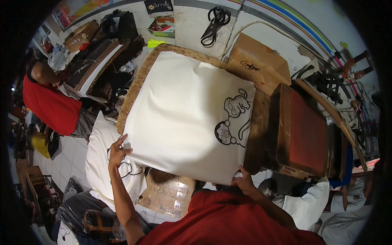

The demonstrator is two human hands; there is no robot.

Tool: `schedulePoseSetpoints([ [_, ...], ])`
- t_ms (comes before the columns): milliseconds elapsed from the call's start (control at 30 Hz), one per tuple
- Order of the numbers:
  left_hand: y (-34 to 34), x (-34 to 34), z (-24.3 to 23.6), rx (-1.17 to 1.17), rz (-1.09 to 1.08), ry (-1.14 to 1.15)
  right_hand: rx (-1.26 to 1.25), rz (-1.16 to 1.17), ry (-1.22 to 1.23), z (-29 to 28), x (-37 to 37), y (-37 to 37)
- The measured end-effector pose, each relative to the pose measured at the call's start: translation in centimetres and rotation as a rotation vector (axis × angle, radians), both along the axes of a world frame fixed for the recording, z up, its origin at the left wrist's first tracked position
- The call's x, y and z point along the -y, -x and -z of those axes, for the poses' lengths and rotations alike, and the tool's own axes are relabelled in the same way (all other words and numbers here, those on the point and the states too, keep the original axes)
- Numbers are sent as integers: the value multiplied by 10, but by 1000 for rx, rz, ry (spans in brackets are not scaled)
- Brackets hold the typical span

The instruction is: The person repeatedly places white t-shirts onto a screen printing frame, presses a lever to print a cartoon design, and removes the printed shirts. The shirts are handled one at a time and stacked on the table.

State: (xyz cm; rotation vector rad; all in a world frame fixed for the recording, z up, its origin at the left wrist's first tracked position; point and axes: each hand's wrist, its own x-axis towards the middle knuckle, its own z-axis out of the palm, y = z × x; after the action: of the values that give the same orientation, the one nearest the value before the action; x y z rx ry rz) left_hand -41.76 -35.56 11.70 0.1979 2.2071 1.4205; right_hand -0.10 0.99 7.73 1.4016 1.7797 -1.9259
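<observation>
Left hand (119, 152) and right hand (245, 182) well apart, at near corners of smooth white cloth (183, 114), pinching hard to tell, rough wooden board (139, 79) beyond them mostly covered.

Forearms (127, 200) extend forward, left grip (117, 154) and right grip (246, 183) well apart.

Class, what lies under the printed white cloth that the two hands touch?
A worn wooden tabletop shows past the left and right edges of the white cloth. Whatever lies beneath its middle is hidden.

A softly creased red shirt (228, 220) above slim bare forearms (127, 204) and bare hands (118, 154)
</observation>
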Motion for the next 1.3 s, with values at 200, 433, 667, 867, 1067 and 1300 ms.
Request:
schedulePoseSetpoints([
  [200,68,-63,-14,-630,-128,72,-208,-1,-639,-15,-69,92],
  [433,201,-304,-21,-1016,163,287,-216,311,-885,24,-245,308],
  [667,262,-392,-12,-796,509,869,13,394,-793,78,-349,321],
  [867,284,-388,-34,-189,432,334,-11,411,-967,92,-358,309],
  [1067,297,-386,-51,63,492,165,216,300,-957,25,-339,307],
  [1300,302,-406,-51,-197,586,609,163,172,-1037,15,-325,308],
])
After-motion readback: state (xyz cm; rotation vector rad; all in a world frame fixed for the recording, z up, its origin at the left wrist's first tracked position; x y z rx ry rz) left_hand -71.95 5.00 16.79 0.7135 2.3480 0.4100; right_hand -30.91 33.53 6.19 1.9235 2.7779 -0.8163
